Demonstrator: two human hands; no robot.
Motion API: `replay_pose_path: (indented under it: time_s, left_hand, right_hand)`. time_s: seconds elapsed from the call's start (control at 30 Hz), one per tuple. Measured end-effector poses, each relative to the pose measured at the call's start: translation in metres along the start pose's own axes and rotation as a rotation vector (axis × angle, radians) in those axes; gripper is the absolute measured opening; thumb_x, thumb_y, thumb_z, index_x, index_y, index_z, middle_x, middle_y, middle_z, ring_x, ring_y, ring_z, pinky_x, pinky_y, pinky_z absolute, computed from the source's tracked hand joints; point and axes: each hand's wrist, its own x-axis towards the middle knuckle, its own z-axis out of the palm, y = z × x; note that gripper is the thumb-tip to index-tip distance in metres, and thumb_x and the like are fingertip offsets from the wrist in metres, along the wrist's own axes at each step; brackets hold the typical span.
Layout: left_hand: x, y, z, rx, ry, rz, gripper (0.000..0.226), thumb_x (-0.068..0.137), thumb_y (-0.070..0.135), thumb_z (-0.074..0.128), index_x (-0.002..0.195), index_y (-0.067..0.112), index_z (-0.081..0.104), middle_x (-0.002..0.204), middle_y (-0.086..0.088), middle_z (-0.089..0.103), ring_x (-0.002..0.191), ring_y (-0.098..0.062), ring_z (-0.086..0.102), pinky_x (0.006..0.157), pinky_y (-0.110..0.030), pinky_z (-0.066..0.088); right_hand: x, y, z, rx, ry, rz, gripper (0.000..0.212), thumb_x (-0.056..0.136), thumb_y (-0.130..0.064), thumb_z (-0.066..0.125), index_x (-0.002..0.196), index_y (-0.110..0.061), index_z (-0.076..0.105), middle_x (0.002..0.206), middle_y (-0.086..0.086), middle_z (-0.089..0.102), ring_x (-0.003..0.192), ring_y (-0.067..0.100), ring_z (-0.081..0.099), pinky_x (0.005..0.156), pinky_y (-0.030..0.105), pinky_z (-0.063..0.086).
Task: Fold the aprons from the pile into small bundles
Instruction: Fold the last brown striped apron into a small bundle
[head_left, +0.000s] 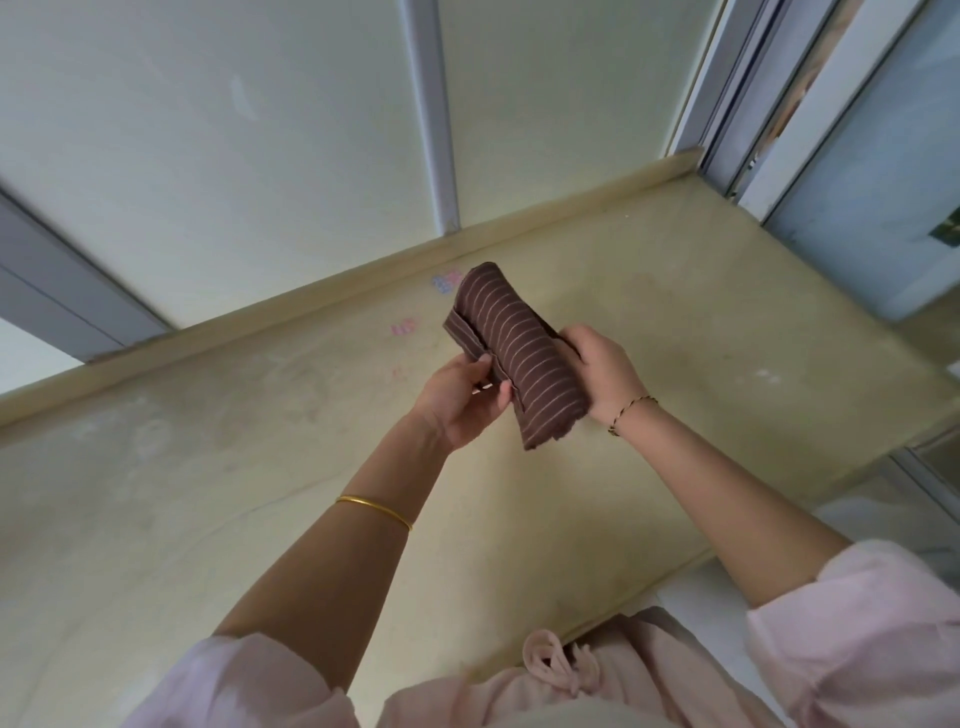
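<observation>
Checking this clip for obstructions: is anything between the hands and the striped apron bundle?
Nothing visible. The left hand and right hand both grip the apron bundle directly, over the beige counter.

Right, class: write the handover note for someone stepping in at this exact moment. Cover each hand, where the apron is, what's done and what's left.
Left hand: grips the near edge of the striped apron, thumb on top.
Right hand: holds the apron's opposite side.
Apron: folded into a compact bundle, held over the yellowish counter.
Done: this one looks folded small.
Left: probably tidy the flap and set it down; nothing else to fold is in view.
</observation>
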Motion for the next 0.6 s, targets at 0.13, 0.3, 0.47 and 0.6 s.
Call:
replay_pose_path:
  time_s: [0.13, 0.3, 0.47, 0.6]
  left_hand:
    - [0.007, 0.000, 0.000, 0.027, 0.209, 0.119, 0.016, 0.100, 0.003, 0.040, 0.108, 0.005, 0.053, 0.087, -0.008, 0.056, 0.074, -0.018, 0.058, 0.051, -0.020, 0.054]
    - [0.014, 0.004, 0.005, 0.047, 0.314, 0.197, 0.013, 0.098, 0.002, 0.044, 0.105, 0.001, 0.055, 0.089, -0.009, 0.056, 0.078, -0.020, 0.059, 0.055, -0.022, 0.057]
    - [0.015, 0.011, 0.009, 0.047, 0.284, 0.207, 0.020, 0.098, 0.004, 0.043, 0.084, 0.006, 0.057, 0.077, -0.008, 0.057, 0.069, -0.015, 0.056, 0.070, -0.026, 0.053]
    - [0.014, 0.019, 0.008, 0.102, 0.144, 0.049, 0.023, 0.098, 0.008, 0.037, 0.081, 0.008, 0.053, 0.071, -0.003, 0.050, 0.057, -0.010, 0.048, 0.059, -0.021, 0.041]
  right_hand:
    - [-0.009, -0.016, -0.004, -0.055, 0.122, -0.060, 0.025, 0.099, -0.027, 0.041, 0.087, -0.008, 0.052, 0.078, 0.008, 0.058, 0.073, 0.027, 0.055, 0.067, 0.039, 0.046]
    - [-0.033, -0.043, 0.004, -0.192, 0.131, -0.181, 0.021, 0.098, -0.030, 0.042, 0.099, -0.014, 0.057, 0.079, -0.001, 0.059, 0.073, 0.021, 0.055, 0.062, 0.033, 0.044]
    - [-0.049, -0.035, 0.036, 0.094, -0.076, -0.118, 0.026, 0.098, -0.021, 0.044, 0.080, -0.017, 0.061, 0.053, -0.009, 0.043, 0.051, 0.005, 0.039, 0.052, 0.028, 0.032]
    - [-0.057, -0.020, 0.047, 0.417, -0.304, 0.026, 0.028, 0.100, -0.016, 0.039, 0.092, -0.005, 0.063, 0.050, -0.010, 0.039, 0.042, 0.003, 0.035, 0.048, 0.014, 0.029]
